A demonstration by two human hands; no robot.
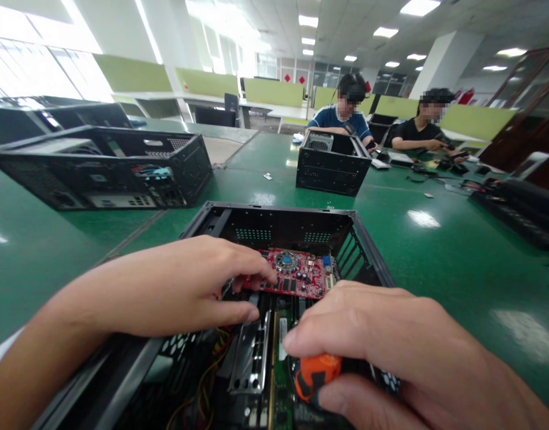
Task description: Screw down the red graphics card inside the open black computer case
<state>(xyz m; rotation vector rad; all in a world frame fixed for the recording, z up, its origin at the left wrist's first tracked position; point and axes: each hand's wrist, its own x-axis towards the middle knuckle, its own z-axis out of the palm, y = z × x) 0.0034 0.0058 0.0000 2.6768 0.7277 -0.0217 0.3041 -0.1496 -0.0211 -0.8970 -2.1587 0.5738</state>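
An open black computer case [366, 239] lies on the green table in front of me. A red expansion card [296, 276] with a round fan sits inside it, above a green board [281, 382]. My left hand [185, 286] reaches into the case, its fingertips curled on the left edge of the red card. My right hand [382, 346] is closed round the orange handle of a screwdriver [317, 373], held low over the green board. The screwdriver's tip is hidden.
A second black case [99, 167] lies on its side at the left. A third case [330, 161] stands farther back, in front of two seated people working at the far end. Black equipment and cables lie at the right. Small loose parts [268, 176] dot the green table [435, 257].
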